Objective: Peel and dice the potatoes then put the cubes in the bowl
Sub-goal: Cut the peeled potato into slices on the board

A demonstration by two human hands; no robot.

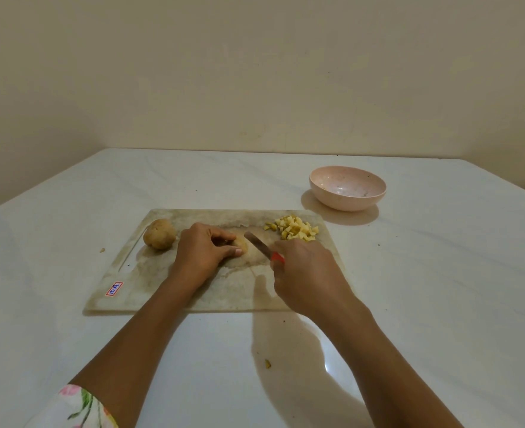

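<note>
My left hand is clamping a mostly hidden potato; my right hand is gripping the knife, blade beside those fingertips.

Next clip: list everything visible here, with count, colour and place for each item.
beige marbled rectangular cutting board: one, beige, table centre
red-and-blue sticker: one, board's near-left corner
whole unpeeled potato: one, brown, board's left end
second potato: one, tan, mid-board, mostly under left grip
diced potato cubes: one pile, yellow, board's far-right corner
round pink bowl: one, pink, table, beyond board's right end
red-handled knife: one, steel blade, tip by second potato
scraps: at least two, tan, on table
white table: one, white, under everything
floral sleeve: one, white-pink-green, left forearm
left grip: bare hand, holds second potato
right grip: bare hand, holds knife handle
</note>
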